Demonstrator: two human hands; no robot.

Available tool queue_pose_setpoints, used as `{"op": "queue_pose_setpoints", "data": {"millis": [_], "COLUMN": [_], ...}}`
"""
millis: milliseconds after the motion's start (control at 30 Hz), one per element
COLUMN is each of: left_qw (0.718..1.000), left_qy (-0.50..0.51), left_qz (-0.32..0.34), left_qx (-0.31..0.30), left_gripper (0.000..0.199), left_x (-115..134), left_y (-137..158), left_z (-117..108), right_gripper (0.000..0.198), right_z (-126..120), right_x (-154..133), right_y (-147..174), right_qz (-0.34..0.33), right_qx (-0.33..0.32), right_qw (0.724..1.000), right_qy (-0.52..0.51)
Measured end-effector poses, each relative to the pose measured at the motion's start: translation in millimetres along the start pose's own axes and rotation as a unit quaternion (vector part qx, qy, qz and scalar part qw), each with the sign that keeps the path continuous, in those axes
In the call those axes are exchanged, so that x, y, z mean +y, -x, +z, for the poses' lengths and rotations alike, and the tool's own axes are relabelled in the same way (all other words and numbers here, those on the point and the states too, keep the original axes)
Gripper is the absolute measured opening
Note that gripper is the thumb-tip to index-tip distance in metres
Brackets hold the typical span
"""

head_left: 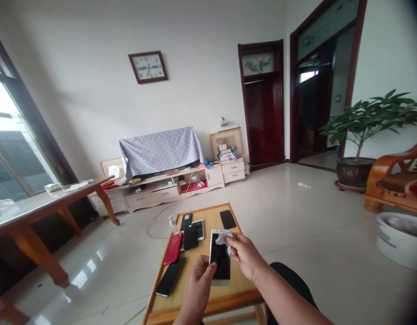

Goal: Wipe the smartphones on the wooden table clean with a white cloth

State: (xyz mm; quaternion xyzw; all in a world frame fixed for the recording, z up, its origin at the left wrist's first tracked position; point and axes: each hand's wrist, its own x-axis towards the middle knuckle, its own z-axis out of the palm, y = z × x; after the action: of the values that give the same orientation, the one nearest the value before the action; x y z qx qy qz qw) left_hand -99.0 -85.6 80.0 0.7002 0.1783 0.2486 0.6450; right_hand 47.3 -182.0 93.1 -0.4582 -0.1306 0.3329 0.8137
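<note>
White-framed and dark-screened, a slim rectangular smartphone [221,267] is up in the person's hands over the near right part of a small light-wood table with orange-brown edges [212,215], and from where I stand its glass faces the wearer. The left hand [199,280] grips it by the lower left side, thumb pressed onto the front near the edge, the other fingers curled in; how far they reach behind I can't tell. The right hand [243,253] has thumb and forefinger pinched together on a crumpled white tissue [223,238], which lies against the top of the screen; its remaining fingers are bent loosely inward.

On the table's far right corner lies a black rounded slab-like phone [228,219]. Along the table's left side I see a glossy red phone [173,248], a long black phone with a shiny face [170,276] nearer the person, and a matte black phone [191,237] partly overlapping white-edged ones. A clear bottle with a pale green pump [173,227] stands at the table's far left edge.
</note>
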Motion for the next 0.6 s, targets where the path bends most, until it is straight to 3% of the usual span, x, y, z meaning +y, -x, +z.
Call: {"op": "queue_pose_setpoints", "data": {"millis": [267, 467, 600], "left_qw": [0.993, 0.961, 0.922], "left_qy": [-0.054, -0.235, -0.334], "left_qz": [0.088, 0.134, 0.181], "left_qx": [-0.055, 0.051, 0.082], "left_gripper": [0.036, 0.03, 0.028], "left_x": [43, 27, 20], "left_y": [-11, -6, -5], "left_z": [-6, -5, -3], "right_gripper": [0.036, 0.043, 0.035], "right_z": [1, 10, 24], "right_x": [-4, 2, 1], "right_y": [16, 4, 20], "right_qz": [-0.021, -0.112, -0.164], "right_qx": [-0.105, 0.006, 0.005], "right_qw": [0.988, 0.99, 0.978], "right_qy": [0.109, 0.086, 0.126]}}
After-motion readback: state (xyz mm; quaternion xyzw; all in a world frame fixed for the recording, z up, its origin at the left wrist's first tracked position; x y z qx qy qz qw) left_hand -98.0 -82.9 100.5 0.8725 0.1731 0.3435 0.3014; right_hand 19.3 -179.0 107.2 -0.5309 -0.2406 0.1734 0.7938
